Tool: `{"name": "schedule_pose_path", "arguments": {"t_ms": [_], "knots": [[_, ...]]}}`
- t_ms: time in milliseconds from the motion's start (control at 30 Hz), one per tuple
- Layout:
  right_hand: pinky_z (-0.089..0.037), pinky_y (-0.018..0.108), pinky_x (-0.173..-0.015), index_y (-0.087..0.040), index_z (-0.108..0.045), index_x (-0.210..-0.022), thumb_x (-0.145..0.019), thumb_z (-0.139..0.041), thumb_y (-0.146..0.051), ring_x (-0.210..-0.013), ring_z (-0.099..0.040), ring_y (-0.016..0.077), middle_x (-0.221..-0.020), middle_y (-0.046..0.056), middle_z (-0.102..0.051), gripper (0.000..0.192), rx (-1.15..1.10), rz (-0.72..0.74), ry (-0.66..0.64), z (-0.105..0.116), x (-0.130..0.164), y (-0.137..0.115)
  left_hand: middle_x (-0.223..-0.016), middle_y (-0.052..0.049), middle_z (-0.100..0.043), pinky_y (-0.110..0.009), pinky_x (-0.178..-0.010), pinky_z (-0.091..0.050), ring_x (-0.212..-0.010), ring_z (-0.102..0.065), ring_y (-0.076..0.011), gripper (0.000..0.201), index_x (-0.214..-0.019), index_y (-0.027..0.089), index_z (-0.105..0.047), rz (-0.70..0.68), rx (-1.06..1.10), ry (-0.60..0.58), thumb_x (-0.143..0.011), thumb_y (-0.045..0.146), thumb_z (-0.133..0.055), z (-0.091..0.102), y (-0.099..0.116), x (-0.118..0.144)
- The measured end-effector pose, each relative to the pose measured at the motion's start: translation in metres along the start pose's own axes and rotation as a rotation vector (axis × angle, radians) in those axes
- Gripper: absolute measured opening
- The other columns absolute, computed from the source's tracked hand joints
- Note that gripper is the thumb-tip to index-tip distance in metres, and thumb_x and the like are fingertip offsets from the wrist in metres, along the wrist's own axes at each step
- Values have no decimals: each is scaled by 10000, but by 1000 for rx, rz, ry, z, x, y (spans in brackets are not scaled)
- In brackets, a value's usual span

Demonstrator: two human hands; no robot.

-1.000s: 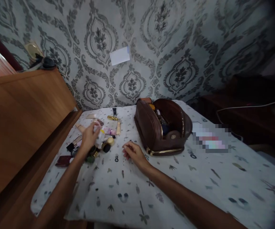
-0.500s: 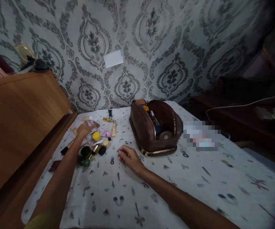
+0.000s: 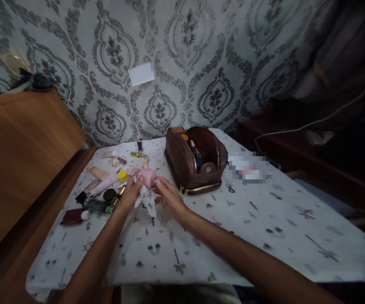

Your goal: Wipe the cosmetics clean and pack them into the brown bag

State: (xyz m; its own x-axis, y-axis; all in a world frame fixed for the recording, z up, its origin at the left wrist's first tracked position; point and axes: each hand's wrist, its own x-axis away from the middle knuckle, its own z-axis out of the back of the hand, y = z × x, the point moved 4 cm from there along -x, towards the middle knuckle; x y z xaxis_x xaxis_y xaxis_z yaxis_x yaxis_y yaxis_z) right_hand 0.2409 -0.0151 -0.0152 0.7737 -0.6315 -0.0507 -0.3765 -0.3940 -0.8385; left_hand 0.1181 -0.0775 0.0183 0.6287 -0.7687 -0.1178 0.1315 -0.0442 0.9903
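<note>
While both hands meet just left of the brown toiletry bag, the left hand has its fingers closed around a pink tube and a crumpled white tissue, which hangs below the tube. The right hand comes in from the bag's side, fingers curled and touching the tissue, though whether they actually pinch it cannot be told. Judging by this, the tube looks to be mid-wipe. Farther left of the bag, loose cosmetics lie scattered on the patterned tablecloth: a yellow-capped jar, a long pale-pink tube, a dark round compact, a maroon case and a gold lipstick. The bag itself stands unzipped with several items already inside, so by the look of it some things are packed while most of the loose ones remain out on the cloth.
</note>
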Motion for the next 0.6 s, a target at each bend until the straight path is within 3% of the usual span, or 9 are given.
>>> {"name": "schedule_pose_path", "arguments": {"t_ms": [133,233,333,500,600], "knots": [[-450,177,-489,-227,-667,-1031,-660,-806,-573,-722,-580,128,-884,10,-645,526,-73,-36,65,9,6,5,-955,-31,-692,-330,-844,-455,-912,-611,-243,522,-1062,197,-659,-143,-204,-127,-615,434,-789,-12,-1,8],[-482,189,-507,-215,-675,-1004,-611,-856,-523,-671,-586,119,-855,12,-665,531,-130,-74,48,16,7,9,-1102,-70,-680,-354,-867,-446,-967,-615,-264,533,-1177,189,-610,-342,-456,-142,-708,415,-724,-10,-2,16],[-525,218,-572,-197,-678,-1004,-640,-848,-494,-701,-625,133,-851,23,-690,500,-181,-92,18,19,6,8,-1111,-81,-663,-344,-862,-452,-980,-612,-250,421,-1186,184,-578,-473,-450,-40,-835,417,-599,-1,-4,23],[-510,199,-572,-193,-666,-1065,-671,-846,-431,-747,-637,123,-942,27,-693,495,-144,-144,-18,19,6,13,-903,-21,-608,-277,-778,-447,-838,-577,-173,189,-1001,207,-574,-511,-251,250,-966,359,-467,11,4,28],[-501,201,-585,-212,-643,-1071,-677,-835,-411,-766,-628,124,-1004,25,-667,482,-22,-115,-3,21,7,20,-896,-17,-594,-288,-805,-440,-858,-568,-173,154,-967,214,-583,-580,-283,231,-970,325,-476,6,9,32]]}}
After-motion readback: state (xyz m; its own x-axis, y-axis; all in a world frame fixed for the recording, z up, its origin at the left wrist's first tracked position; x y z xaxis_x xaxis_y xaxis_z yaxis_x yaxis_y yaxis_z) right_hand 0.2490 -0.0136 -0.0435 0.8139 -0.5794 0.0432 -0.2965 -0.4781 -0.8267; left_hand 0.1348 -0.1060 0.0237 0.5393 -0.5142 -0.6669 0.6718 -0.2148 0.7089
